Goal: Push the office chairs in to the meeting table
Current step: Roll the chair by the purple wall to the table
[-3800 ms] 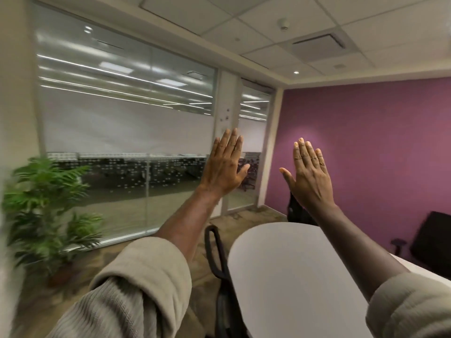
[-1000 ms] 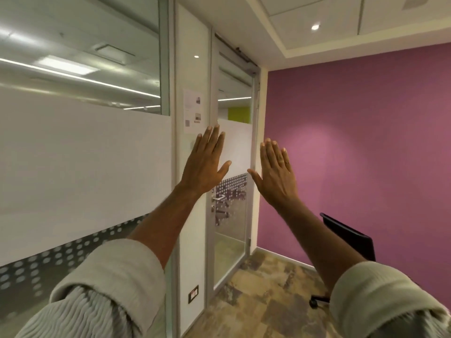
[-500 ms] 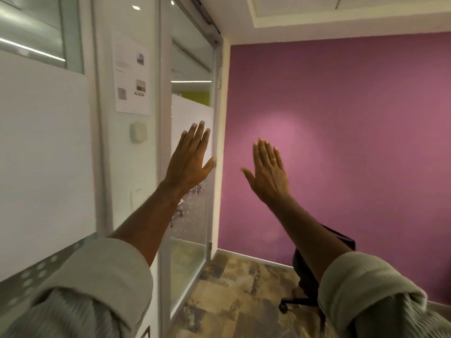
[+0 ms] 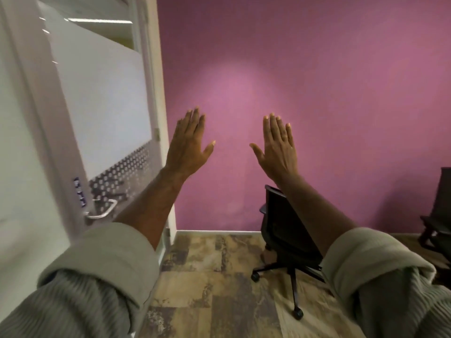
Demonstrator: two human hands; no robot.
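The left hand (image 4: 188, 145) and right hand (image 4: 277, 147) are hanging raised in the air, palms forward, fingers straight and together, thumbs splayed, gripping nothing; both forearms are reaching up and out from rolled grey sleeves (image 4: 107, 259); below the right forearm a black office chair (image 4: 284, 230) is standing upright on the patterned floor (image 4: 207, 276), its back turned toward the camera, near the purple wall (image 4: 317, 69); a second dark chair (image 4: 439, 215) is sitting at the right edge.

There are two bare hands held up flat, a left hand (image 4: 189, 145) and a right hand (image 4: 278, 147). There are two black office chairs, one wheeled chair (image 4: 285, 230) in the middle and one chair (image 4: 439, 211) at the right edge. There is one glass door (image 4: 102, 113) with one silver handle (image 4: 102, 211).
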